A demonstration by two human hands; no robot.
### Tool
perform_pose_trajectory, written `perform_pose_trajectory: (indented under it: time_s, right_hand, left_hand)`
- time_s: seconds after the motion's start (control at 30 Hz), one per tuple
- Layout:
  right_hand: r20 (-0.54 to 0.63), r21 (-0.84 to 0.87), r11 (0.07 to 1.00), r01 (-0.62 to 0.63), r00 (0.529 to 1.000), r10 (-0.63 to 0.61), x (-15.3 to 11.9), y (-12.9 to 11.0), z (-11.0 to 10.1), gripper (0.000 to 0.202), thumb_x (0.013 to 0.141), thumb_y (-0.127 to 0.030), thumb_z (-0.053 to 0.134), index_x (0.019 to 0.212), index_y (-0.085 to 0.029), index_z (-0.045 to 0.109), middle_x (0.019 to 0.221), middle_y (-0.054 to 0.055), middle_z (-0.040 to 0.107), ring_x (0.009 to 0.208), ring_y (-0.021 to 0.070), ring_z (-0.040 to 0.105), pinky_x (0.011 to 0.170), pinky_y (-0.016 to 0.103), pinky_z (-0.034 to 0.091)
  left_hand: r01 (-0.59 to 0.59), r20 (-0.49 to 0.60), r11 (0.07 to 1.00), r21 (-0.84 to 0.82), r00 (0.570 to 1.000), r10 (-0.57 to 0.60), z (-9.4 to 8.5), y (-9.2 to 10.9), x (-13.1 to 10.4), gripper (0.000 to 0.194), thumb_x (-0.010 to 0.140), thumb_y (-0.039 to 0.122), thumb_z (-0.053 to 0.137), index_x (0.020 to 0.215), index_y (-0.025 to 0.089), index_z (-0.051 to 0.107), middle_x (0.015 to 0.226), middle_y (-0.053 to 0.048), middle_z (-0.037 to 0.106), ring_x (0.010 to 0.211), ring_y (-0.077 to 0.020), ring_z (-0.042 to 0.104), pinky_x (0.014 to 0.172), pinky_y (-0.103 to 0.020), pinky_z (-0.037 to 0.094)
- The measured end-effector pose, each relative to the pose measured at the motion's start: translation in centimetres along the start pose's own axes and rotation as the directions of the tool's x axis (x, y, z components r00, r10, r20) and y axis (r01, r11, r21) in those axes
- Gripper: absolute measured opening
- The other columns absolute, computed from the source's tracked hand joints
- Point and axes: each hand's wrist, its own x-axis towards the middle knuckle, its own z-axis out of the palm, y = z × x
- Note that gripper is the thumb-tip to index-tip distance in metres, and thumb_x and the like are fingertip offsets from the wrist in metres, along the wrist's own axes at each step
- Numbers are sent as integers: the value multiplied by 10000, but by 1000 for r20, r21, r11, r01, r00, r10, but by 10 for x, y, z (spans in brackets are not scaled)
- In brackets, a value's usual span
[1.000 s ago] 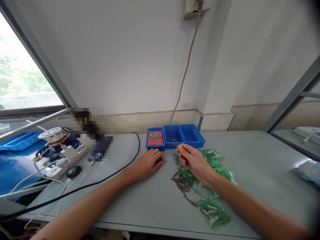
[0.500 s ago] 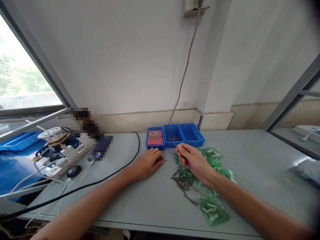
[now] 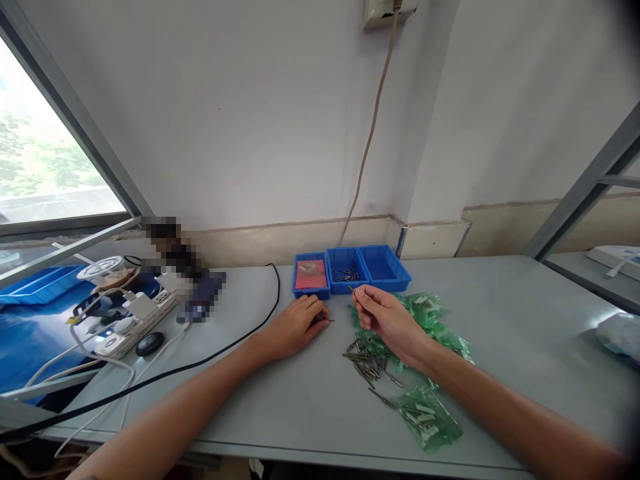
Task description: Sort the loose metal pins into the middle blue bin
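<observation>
My left hand (image 3: 299, 326) rests low over the table, fingers curled round a thin metal pin (image 3: 330, 321) whose tip pokes out on the right. In a pinch between thumb and fingers, my right hand (image 3: 375, 310) holds a small brass-coloured pin (image 3: 352, 291), just in front of the blue bins. Several metal pins (image 3: 367, 363) lie in a loose pile below my right hand. Green plastic bags (image 3: 430, 417) with metal and white pieces lie beside and below the pile. Pins also lie in the middle blue bin (image 3: 344, 289).
A blue bin with a pink lining (image 3: 311, 281) stands left of the middle bin, another blue bin (image 3: 385, 267) right of it. A black cable (image 3: 220, 348) crosses the table's left side, near a power strip (image 3: 117, 341) and a round black object (image 3: 150, 343).
</observation>
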Motion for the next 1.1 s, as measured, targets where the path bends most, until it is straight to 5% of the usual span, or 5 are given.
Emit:
perform_pose_trajectory:
  time_s: [1.1]
  right_hand:
    - [0,-5,1000,-15,1000,15,2,2,-1,429,937,-589,714,808,-203,578,817,-20,454,647,120,371,599,284,311]
  left_hand:
    - [-6,-13,1000,-5,1000,6,-1,0,-1,127,1097,319,528,1066,216,595,1030,-39,625,957,-204,569,887,-333,476]
